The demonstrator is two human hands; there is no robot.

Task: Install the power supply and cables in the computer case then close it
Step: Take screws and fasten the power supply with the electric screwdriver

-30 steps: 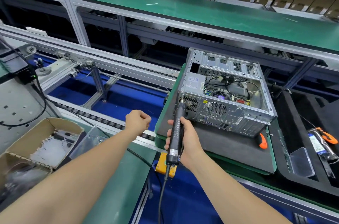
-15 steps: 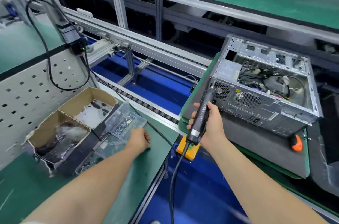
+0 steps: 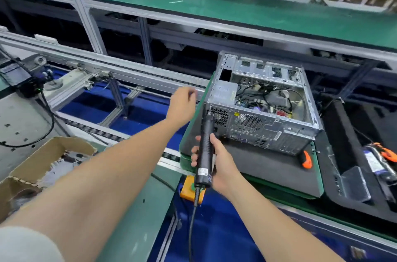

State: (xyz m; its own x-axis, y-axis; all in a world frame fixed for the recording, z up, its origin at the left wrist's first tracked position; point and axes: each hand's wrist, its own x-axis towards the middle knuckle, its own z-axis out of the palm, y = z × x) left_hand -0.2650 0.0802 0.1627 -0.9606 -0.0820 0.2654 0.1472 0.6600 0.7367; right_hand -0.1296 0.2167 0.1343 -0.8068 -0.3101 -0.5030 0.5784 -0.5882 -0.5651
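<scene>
Bare along both forearms down to left hand (image 3: 182, 107) and right hand (image 3: 222, 168). Clad at the left upper arm in a pale grey fabric sleeve (image 3: 23, 244).

Black mat (image 3: 268, 168) carries computer case (image 3: 269, 126), orange tool (image 3: 306, 159).

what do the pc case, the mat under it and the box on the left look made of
Open grey computer case: bare sheet metal, likely steel; dull silver sheen, punched vent holes. Flat black mat under it: matte, perhaps rubber or foam. Torn brown box: cardboard, ragged fibrous edges.
</scene>
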